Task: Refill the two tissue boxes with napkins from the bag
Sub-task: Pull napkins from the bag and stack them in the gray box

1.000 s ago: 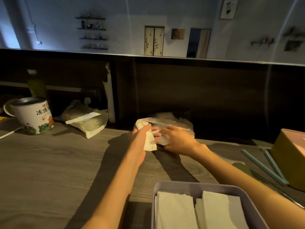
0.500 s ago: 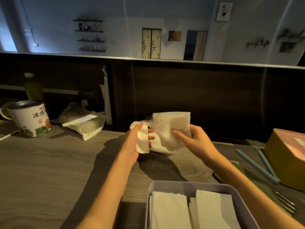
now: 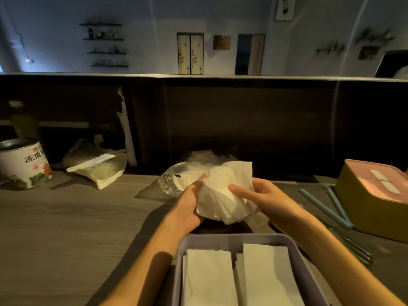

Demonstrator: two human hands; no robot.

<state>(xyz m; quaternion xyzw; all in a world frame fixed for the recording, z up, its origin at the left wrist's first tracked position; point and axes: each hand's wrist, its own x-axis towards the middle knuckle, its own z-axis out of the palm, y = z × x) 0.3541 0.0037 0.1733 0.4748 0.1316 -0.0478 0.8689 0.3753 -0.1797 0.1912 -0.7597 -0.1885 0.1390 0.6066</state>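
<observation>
A bunch of white napkins (image 3: 223, 193) is held above the table between both hands. My left hand (image 3: 187, 206) grips its left side and my right hand (image 3: 262, 195) grips its right side, thumb on top. Just behind lies the clear plastic napkin bag (image 3: 174, 180) on the wooden table. Below my hands stands an open grey-lilac tissue box (image 3: 231, 239) with two stacks of folded napkins inside. A second tissue box (image 3: 357, 204), yellow with a pink lid and a slot showing white paper, stands at the right.
A printed tin can (image 3: 24, 164) stands at the far left, with another plastic bag (image 3: 99, 168) beside it. Blue-grey tongs (image 3: 324, 204) and dark utensils lie between the two boxes. A dark wooden partition (image 3: 220, 120) runs behind the table.
The napkins came out of the bag and toward me. My left hand let go of the bag's edge and joined the right hand on the bunch; the bag now lies on the table.
</observation>
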